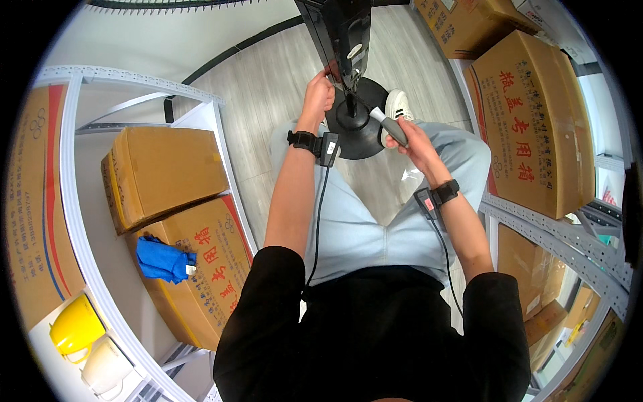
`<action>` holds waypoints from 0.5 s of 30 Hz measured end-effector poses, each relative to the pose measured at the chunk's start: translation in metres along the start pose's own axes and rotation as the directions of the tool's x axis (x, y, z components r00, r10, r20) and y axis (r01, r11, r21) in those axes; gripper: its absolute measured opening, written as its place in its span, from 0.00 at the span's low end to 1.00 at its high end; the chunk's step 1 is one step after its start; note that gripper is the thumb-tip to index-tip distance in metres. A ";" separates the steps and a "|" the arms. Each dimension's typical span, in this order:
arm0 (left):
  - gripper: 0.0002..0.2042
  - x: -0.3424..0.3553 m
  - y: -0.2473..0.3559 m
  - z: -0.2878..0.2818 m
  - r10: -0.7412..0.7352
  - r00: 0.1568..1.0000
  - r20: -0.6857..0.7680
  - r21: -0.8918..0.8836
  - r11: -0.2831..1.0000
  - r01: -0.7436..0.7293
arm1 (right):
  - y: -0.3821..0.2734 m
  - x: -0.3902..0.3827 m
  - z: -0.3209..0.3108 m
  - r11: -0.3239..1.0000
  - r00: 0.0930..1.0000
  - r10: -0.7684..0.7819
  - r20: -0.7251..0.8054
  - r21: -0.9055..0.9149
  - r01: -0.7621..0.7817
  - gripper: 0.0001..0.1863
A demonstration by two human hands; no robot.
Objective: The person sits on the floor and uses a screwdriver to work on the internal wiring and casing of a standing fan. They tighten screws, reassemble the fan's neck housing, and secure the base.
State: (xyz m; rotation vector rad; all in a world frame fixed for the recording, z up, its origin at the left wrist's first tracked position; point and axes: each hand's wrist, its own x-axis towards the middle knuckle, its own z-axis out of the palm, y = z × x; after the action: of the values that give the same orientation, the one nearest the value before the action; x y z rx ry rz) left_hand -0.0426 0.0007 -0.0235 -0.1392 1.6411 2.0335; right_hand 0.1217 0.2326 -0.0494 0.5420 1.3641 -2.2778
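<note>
A glossy black upright housing (340, 33) on a short pole stands in front of me on a round black base (341, 139). My left hand (317, 97) is at the lower left edge of this housing, fingers curled in. Whatever its fingertips pinch is hidden. Thin cords or wires (355, 80) hang below the housing beside the pole. My right hand (416, 144) grips a tool with a grey handle (394, 129) and a white end (378, 114). That white end points toward the pole, apart from it. Black wrist straps with small boxes and cables sit on both forearms.
Shelving flanks me on both sides. Cardboard boxes (171, 171) fill the left rack, with a blue cloth (164, 260) on one and yellow (77, 326) and white (107, 367) mugs nearer. More cartons (536, 127) stand on the right rack. My shoes (398, 107) flank the base.
</note>
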 end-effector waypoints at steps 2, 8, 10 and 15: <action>0.30 -0.001 0.000 0.001 -0.002 1.000 0.001 -0.001 1.000 0.002 | -0.001 0.000 -0.005 0.994 0.993 0.068 0.100 0.084 -0.076 0.20; 0.29 -0.002 0.000 0.005 0.003 1.000 -0.004 -0.044 0.999 -0.004 | 0.010 0.002 0.016 0.988 0.980 -0.054 -0.191 -0.152 0.024 0.21; 0.29 -0.004 -0.002 0.004 0.006 1.000 -0.008 -0.046 0.999 -0.006 | 0.007 -0.003 0.020 0.998 0.974 -0.023 -0.223 -0.066 0.008 0.22; 0.28 -0.009 -0.002 0.007 0.014 1.000 -0.003 -0.044 0.999 -0.015 | 0.003 -0.008 0.013 0.996 0.989 0.077 -0.130 -0.025 -0.081 0.23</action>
State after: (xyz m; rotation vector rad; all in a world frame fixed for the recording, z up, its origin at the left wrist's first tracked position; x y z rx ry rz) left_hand -0.0320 0.0041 -0.0198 -0.1461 1.6039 2.0821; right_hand 0.1280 0.2210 -0.0413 0.7316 1.4084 -2.1885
